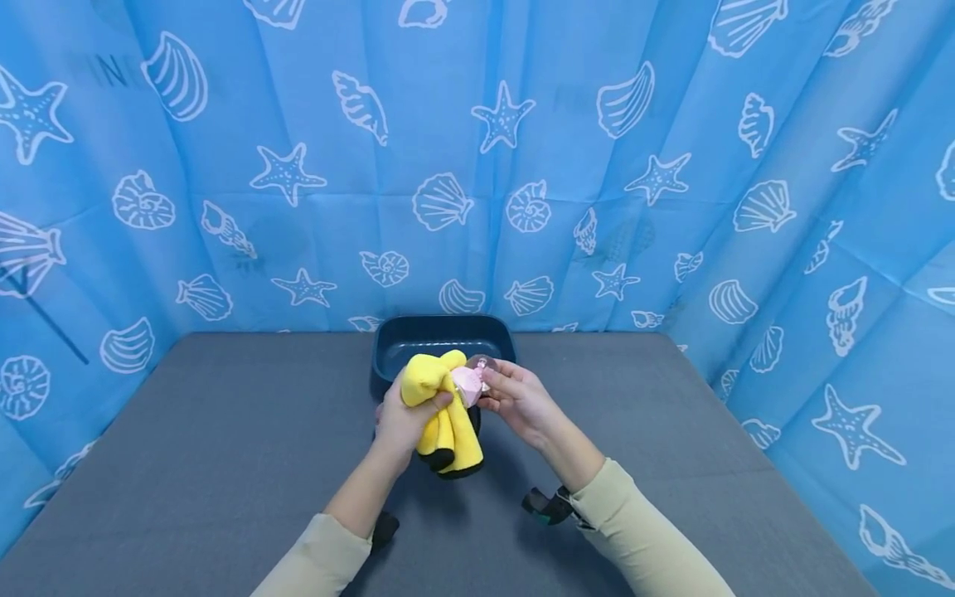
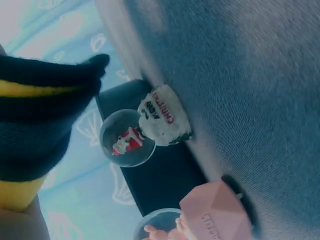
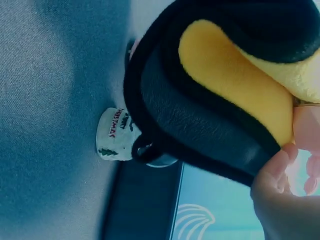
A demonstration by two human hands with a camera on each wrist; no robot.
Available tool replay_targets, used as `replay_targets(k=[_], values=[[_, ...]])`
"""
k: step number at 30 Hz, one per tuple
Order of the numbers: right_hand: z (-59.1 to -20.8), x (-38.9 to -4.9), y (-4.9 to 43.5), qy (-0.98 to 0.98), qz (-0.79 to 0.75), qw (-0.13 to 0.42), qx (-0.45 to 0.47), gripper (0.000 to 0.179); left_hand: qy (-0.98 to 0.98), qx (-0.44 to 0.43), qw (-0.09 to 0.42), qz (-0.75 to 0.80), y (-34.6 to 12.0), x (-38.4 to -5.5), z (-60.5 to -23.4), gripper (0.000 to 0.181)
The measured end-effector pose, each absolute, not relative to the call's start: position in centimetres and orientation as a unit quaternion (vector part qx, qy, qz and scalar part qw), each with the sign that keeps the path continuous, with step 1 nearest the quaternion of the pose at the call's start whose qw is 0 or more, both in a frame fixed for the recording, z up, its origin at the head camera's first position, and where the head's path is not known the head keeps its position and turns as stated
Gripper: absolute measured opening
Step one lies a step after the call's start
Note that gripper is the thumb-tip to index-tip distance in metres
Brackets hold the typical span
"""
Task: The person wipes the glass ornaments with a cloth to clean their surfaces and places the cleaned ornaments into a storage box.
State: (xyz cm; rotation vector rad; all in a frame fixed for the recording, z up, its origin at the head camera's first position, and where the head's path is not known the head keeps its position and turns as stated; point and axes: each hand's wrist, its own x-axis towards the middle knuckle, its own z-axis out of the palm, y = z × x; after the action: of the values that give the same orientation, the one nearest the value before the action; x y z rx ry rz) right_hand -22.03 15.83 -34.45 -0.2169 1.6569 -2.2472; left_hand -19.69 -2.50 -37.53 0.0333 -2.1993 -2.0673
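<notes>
My left hand [image 1: 401,424] grips a folded yellow cloth [image 1: 422,381] with black edging. Its dark underside [image 3: 195,110] fills much of the right wrist view. Against the cloth is a small globe with a faceted pink base [image 1: 467,385], which my right hand [image 1: 524,404] pinches at its clear ball. A pink figure [image 3: 313,172] shows inside that ball. Lower down, a Santa snow globe [image 2: 166,117] with white lettered base stands on the table. Beside it, partly cropped in the left wrist view, is another globe with a pink base [image 2: 215,212]. The cloth hides both from the head view.
A dark blue rectangular bin [image 1: 384,332] stands at the table's back edge, behind the hands. The grey table [image 1: 246,448] reaches a blue shell-patterned curtain [image 1: 313,224] at the back and right. A black wrist device [image 1: 548,506] hangs under the right forearm.
</notes>
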Motion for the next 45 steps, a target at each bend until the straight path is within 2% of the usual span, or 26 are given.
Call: replay_targets(k=[7,11,15,23,29,36,45], values=[[-34.4,-22.2,16.2,0.563,-0.806,0.170,-0.074,0.015,-0.660,0.018,0.042,-0.750,-3.5,-20.1,-37.8,0.046],[-34.3,-22.2,16.2,0.557,-0.809,0.172,-0.081,0.017,-0.671,-0.017,0.045,-0.740,-3.6,-19.9,-37.7,0.051],[-34.5,-22.1,15.9,0.557,-0.806,0.182,-0.082,0.018,-0.718,-0.048,0.069,-0.691,-3.1,-19.7,-37.6,0.060],[-35.0,-22.0,15.9,0.552,-0.804,0.202,-0.088,0.021,-0.695,-0.029,0.080,-0.714,-3.2,-20.0,-37.7,0.047],[-34.5,-22.4,16.6,0.582,-0.789,0.182,-0.078,0.018,-0.686,0.019,0.052,-0.726,-4.5,-20.0,-37.3,0.051],[-33.7,-24.4,17.5,0.621,-0.763,0.161,-0.080,0.053,-0.618,0.072,0.020,-0.783,-7.6,-19.8,-36.1,0.051],[-33.4,-27.8,18.3,0.713,-0.686,0.127,-0.071,0.054,-0.567,0.088,0.018,-0.819,-11.4,-19.1,-35.0,0.037]])
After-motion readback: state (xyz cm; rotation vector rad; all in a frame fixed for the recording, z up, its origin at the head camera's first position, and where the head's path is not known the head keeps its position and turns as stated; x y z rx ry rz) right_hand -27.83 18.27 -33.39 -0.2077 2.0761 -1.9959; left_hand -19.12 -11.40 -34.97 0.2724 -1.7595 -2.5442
